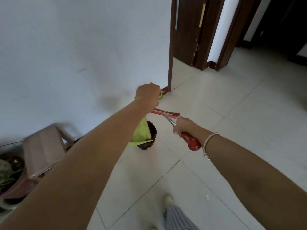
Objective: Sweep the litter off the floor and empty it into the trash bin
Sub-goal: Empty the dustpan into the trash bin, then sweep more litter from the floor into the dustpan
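Both your hands were full: left hand [147,93] gripped the green dustpan [141,131], tipped over the black trash bin [150,138]; right hand [181,126] clutched the red-handled broom [191,141].

A home hallway: pale floor tiles [232,113], dark wooden door frames [207,39] (potted plant [6,176] nearby).

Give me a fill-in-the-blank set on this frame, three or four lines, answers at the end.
1. The left hand tips a dustpan whose colour is ____.
2. The dustpan's mouth points down into the black ____.
3. The right hand holds a broom by its ____ handle.
4. A silver ____ sits on the right wrist.

Missing words: green; trash bin; red; bracelet.
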The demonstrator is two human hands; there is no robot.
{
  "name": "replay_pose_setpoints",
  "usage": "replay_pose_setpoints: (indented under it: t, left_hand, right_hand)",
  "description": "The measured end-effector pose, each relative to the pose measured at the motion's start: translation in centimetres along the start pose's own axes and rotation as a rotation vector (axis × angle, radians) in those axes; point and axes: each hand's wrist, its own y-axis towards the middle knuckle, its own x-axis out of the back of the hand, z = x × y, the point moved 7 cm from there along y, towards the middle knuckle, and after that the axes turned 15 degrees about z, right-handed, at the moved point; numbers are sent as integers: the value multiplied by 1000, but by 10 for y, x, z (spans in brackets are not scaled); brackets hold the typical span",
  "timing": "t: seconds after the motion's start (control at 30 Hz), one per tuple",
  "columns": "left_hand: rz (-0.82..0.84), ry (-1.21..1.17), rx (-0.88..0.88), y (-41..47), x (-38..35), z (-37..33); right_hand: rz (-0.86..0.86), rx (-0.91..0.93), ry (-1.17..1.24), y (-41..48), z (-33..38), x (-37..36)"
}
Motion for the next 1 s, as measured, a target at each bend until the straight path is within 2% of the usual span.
replay_pose_setpoints:
  t: [0.23, 0.5, 0.8, 1.0]
  left_hand:
    - [23, -196, -82, -44, -16, -14]
    - [176, -325, -161, -57, -91, -67]
    - [353, -403, -153, -49, -198, -147]
    - [439, -381, -167, -50, -249, -194]
  right_hand:
    - [-16, -134, 19, -37, -38, -51]
    - [83, -209, 96, -43, -103, -102]
    - [242, -355, 334, -37, -226, -159]
    - [256, -393, 540, -31, -292, -191]
